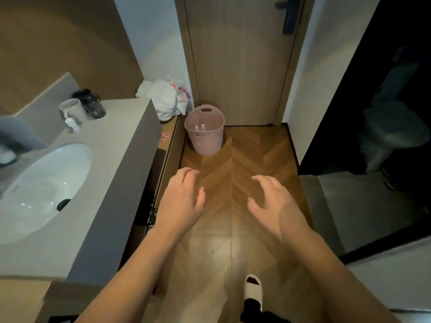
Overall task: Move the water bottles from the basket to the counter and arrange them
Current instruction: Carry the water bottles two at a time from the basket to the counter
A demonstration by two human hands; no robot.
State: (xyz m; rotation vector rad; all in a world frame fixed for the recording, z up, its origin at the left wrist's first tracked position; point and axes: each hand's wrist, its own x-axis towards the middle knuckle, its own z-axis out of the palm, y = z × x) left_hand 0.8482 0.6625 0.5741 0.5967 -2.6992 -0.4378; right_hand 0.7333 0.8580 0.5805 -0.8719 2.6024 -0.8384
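- Hands, left [184, 201] and right [272, 203], hover mid-frame, fingers spread, holding nothing.
- Basket [205, 136] upper centre holds bottles [200, 128].
- Counter [112, 164] at left.

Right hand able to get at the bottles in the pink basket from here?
Probably not yet: the right hand is empty and well short of the basket; open floor lies between, and the bottles stand exposed.

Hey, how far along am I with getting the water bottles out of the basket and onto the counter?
Nothing looks done yet. Two bottle tops still show inside the pink basket on the floor by the door. In hand: nothing; your left hand and right hand are empty, held out toward the basket. Left: lifting the bottles out, then arranging them on the counter beside the sink.
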